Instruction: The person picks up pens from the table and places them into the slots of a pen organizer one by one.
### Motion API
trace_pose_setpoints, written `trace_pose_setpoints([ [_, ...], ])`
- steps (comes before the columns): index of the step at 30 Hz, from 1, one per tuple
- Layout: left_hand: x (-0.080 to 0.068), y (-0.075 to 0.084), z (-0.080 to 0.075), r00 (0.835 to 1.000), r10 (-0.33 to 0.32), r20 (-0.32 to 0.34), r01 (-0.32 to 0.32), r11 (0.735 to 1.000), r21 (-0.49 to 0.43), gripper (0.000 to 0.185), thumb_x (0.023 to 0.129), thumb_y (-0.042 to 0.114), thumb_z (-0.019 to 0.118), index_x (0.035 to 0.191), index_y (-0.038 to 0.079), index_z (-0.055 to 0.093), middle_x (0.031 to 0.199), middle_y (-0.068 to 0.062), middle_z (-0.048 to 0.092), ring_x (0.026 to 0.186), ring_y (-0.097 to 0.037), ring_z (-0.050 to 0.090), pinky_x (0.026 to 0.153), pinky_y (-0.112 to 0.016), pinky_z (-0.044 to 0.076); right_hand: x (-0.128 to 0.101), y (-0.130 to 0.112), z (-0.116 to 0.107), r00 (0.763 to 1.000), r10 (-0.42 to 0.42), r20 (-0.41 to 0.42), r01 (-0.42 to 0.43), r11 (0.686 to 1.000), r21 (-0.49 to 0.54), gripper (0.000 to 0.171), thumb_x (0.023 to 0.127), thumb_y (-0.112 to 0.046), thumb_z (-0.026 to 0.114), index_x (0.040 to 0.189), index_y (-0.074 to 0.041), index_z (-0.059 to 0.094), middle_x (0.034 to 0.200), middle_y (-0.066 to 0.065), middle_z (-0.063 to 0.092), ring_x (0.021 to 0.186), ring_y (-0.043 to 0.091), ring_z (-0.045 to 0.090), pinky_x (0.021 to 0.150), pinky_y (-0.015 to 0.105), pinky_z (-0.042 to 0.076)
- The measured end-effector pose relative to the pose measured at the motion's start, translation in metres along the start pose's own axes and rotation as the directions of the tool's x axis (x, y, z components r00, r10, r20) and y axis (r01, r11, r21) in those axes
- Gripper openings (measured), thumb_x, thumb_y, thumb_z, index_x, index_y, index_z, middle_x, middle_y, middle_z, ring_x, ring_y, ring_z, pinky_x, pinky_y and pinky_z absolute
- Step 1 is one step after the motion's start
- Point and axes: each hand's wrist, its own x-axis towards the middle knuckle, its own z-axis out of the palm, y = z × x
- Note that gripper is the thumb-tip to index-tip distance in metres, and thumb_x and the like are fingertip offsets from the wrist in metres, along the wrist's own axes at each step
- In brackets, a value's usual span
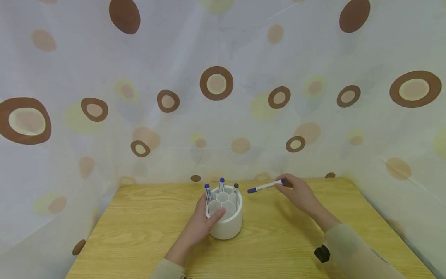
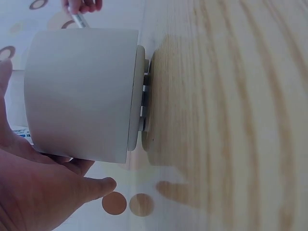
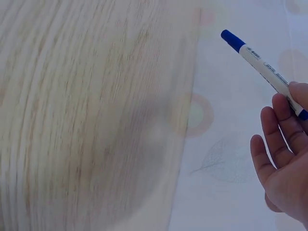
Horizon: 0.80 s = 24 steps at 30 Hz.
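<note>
A white round pen holder [image 1: 226,229] with several compartments stands upright on the table. My left hand [image 1: 201,226] grips its left side, with the thumb over the front rim; the left wrist view shows the holder's outer wall [image 2: 82,96] and the fingers beside it. Two blue-capped markers [image 1: 208,193] and a dark-capped marker [image 1: 235,190] stand in its outer compartments. To the right of the holder, above the table, my right hand [image 1: 299,194] pinches a white marker [image 3: 264,67] by one end. Its blue cap [image 3: 232,40] points toward the holder, apart from it.
The wood-grain table [image 1: 150,224] extends on both sides of the holder. A pale curtain [image 1: 223,124] with brown and yellow spots hangs behind and at the sides. A small black object [image 1: 322,254] sits by the right sleeve.
</note>
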Motion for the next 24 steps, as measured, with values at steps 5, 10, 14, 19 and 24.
trace_pose_setpoints([
  [5, 0.000, 0.000, 0.000, 1.000, -0.001, 0.004, 0.001, 1.000, 0.001, 0.103, 0.105, 0.058, 0.071, 0.176, 0.006, 0.016, 0.177, -0.028, 0.025, 0.161, -0.051, 0.028, 0.129, -0.071, 0.023, -0.005, -0.014, -0.004, 0.999, -0.021, -0.031, 0.022, 1.000, 0.014, 0.027, 0.112, -0.028, 0.069, 0.130, -0.008, 0.073, 0.110, 0.006, 0.074, 0.127, 0.047, 0.069, 0.103, 0.065, 0.057],
  [10, 0.001, 0.000, -0.001, 1.000, 0.002, 0.012, -0.002, 1.000, 0.000, 0.103, 0.105, 0.057, 0.071, 0.175, 0.006, 0.016, 0.176, -0.029, 0.025, 0.161, -0.051, 0.028, 0.129, -0.071, 0.023, -0.010, -0.029, -0.010, 0.998, -0.019, -0.060, 0.021, 0.999, 0.043, 0.027, 0.112, -0.028, 0.070, 0.130, -0.008, 0.073, 0.106, 0.006, 0.073, 0.126, 0.047, 0.069, 0.104, 0.066, 0.057],
  [14, 0.002, -0.001, -0.001, 1.000, -0.003, 0.015, 0.003, 1.000, 0.004, 0.104, 0.105, 0.059, 0.071, 0.175, 0.006, 0.016, 0.176, -0.028, 0.026, 0.161, -0.050, 0.029, 0.129, -0.071, 0.023, -0.014, -0.040, -0.013, 0.997, -0.011, -0.076, 0.016, 0.998, 0.060, 0.026, 0.112, -0.028, 0.071, 0.128, -0.009, 0.073, 0.104, 0.005, 0.074, 0.126, 0.047, 0.070, 0.104, 0.067, 0.057],
  [19, 0.003, -0.002, 0.000, 1.000, -0.002, 0.012, 0.002, 1.000, 0.006, 0.103, 0.105, 0.059, 0.071, 0.175, 0.006, 0.017, 0.176, -0.028, 0.028, 0.161, -0.050, 0.030, 0.128, -0.070, 0.024, -0.019, -0.053, -0.016, 0.996, -0.008, -0.091, 0.015, 0.997, 0.070, 0.024, 0.112, -0.031, 0.071, 0.125, -0.011, 0.073, 0.103, 0.003, 0.075, 0.126, 0.045, 0.071, 0.100, 0.063, 0.058],
  [24, 0.003, -0.003, 0.000, 1.000, 0.007, 0.008, -0.007, 1.000, 0.004, 0.103, 0.105, 0.057, 0.072, 0.175, 0.005, 0.017, 0.175, -0.028, 0.029, 0.160, -0.050, 0.031, 0.128, -0.070, 0.025, -0.023, -0.064, -0.018, 0.995, -0.023, -0.102, 0.033, 0.995, 0.089, 0.022, 0.112, -0.030, 0.071, 0.124, -0.012, 0.073, 0.103, 0.003, 0.075, 0.123, 0.041, 0.073, 0.096, 0.054, 0.058],
])
